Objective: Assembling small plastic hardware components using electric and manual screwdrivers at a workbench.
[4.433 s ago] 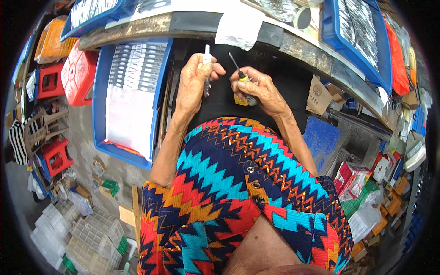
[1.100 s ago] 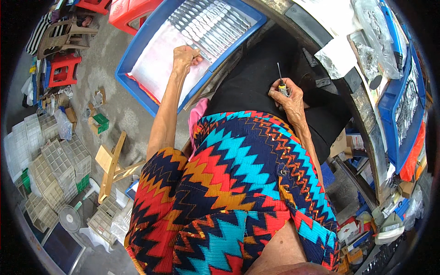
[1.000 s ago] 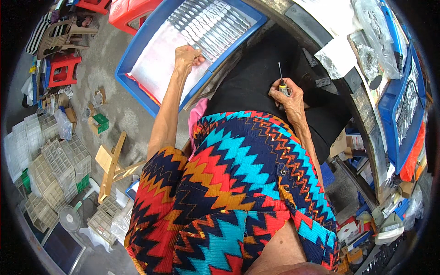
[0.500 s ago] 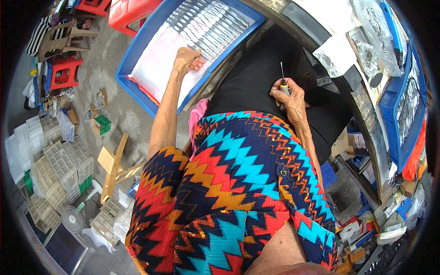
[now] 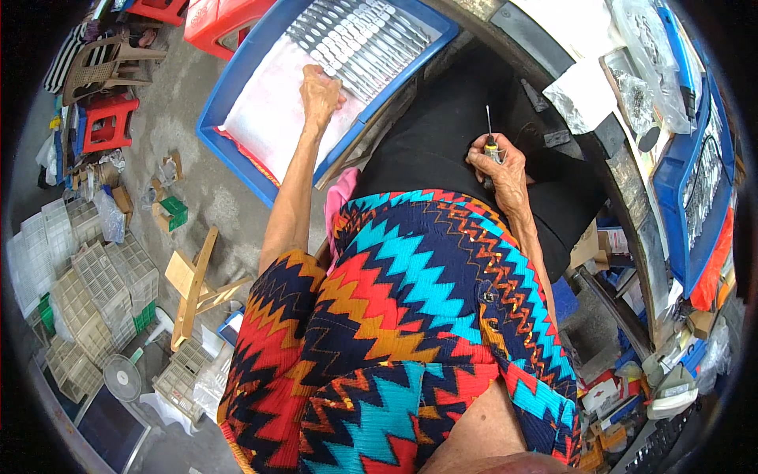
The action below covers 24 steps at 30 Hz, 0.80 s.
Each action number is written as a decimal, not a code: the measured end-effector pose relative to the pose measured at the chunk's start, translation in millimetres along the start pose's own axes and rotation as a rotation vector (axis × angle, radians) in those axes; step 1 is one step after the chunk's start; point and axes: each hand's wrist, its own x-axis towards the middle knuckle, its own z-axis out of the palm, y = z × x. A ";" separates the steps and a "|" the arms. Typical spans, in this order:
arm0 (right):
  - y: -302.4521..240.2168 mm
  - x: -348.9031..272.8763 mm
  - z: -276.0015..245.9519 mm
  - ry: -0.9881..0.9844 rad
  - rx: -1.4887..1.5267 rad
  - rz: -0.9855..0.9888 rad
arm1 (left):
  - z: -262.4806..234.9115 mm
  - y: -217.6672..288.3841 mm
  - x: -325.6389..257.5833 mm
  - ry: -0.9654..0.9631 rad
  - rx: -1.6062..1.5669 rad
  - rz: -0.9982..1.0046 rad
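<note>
Head view: right hand [image 5: 499, 164] grips thin metal-tipped screwdriver [image 5: 489, 136].

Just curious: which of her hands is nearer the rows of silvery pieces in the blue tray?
Left. The left hand rests at the silvery pieces; the right hand, holding a thin tool, is off over the dark cloth.

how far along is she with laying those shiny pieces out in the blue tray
Done: neat rows of silvery pieces fill the far part of the blue tray. In hand: the left hand rests at the edge of those rows, and the right hand holds a thin pointed tool over the black cloth. Left: the near part of the tray shows only bare white sheet.
</note>
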 end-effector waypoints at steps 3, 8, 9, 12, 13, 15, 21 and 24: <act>-1.3 1.7 1.7 0.004 -0.009 0.002 | -0.4 -2.0 1.1 -0.042 -0.008 0.011; -1.0 1.9 1.6 -0.006 -0.021 0.019 | -1.7 -3.9 -0.4 -0.051 0.015 0.026; 0.0 1.7 1.4 -0.005 -0.020 0.015 | -2.1 -4.6 -1.0 -0.053 0.009 0.033; -1.1 1.1 0.2 0.005 0.015 -0.003 | -2.8 -2.8 -0.1 -0.089 -0.055 -0.001; -2.8 0.1 -0.2 0.002 0.020 -0.008 | -3.9 -7.7 1.6 -0.114 -0.150 -0.008; -4.2 -1.2 -4.1 0.011 0.026 0.011 | -5.7 -12.5 1.4 -0.094 -0.169 0.023; 4.0 -4.6 -13.0 -0.018 0.047 0.046 | -2.7 58.9 -21.3 -0.122 -0.110 0.161; 3.3 -11.9 -19.5 -0.049 0.197 0.092 | 13.2 123.7 -40.6 -0.233 -0.198 0.280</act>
